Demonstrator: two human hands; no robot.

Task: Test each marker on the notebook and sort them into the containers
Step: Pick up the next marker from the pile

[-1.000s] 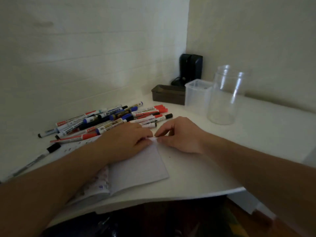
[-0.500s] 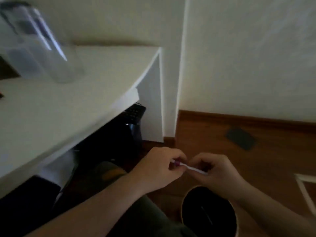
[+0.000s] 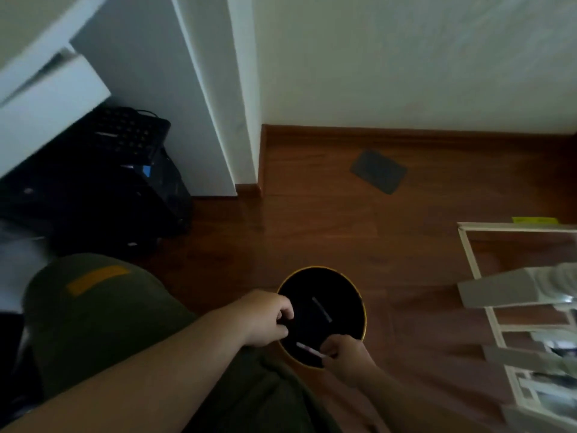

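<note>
I look down at the floor beside the desk. A round black bin [image 3: 359, 295] with a yellow rim stands on the wood floor. My right hand [image 3: 346, 359] pinches a thin white strip [image 3: 307, 350] with a pinkish mark over the bin's near edge; whether it is paper or a slim marker I cannot tell. My left hand [image 3: 268, 320] hovers at the bin's left rim with its fingers curled and nothing visible in them. A grey strip [image 3: 321, 309] lies inside the bin. The markers, notebook and containers are out of view.
The white desk edge [image 3: 46, 98] and its side panel [image 3: 175, 98] are at the upper left, with black equipment [image 3: 118, 170] underneath. A dark flat card [image 3: 378, 171] lies on the floor. A white frame [image 3: 499, 307] stands at the right. My knee [image 3: 93, 307] is at the lower left.
My view swung from the desk with the markers and notebook down to the floor. Both hands carried the white strip to the bin; my left hand has let go of it.
</note>
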